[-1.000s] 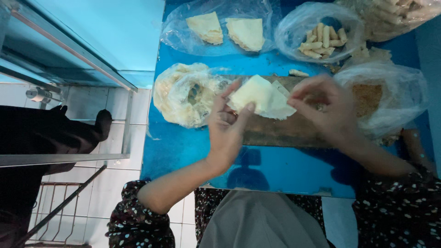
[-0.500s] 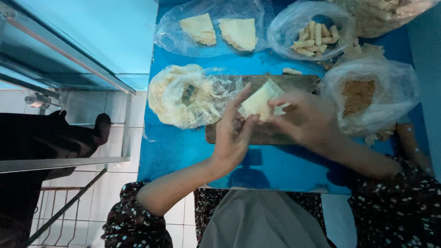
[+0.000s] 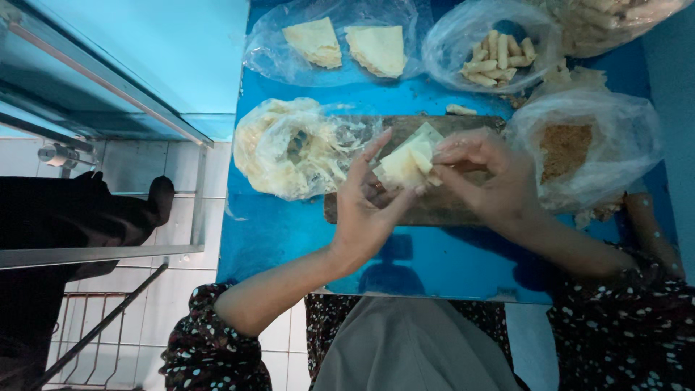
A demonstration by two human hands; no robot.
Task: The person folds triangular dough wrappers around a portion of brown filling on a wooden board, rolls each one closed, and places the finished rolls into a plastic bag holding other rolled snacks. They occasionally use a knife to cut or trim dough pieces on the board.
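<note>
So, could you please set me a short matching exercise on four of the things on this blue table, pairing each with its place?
Things:
1. pale folded pastry sheet
2. two triangular flat wrappers in a clear bag
3. small rolled pastry sticks in a clear bag
4. brown crumbs in a clear bag

Places:
A. far edge of the table, right of the triangles
B. right of the dark wooden board
C. held between the left hand and right hand
D. far edge, above the board's left end

Pairs: 1-C, 2-D, 3-A, 4-B
</note>
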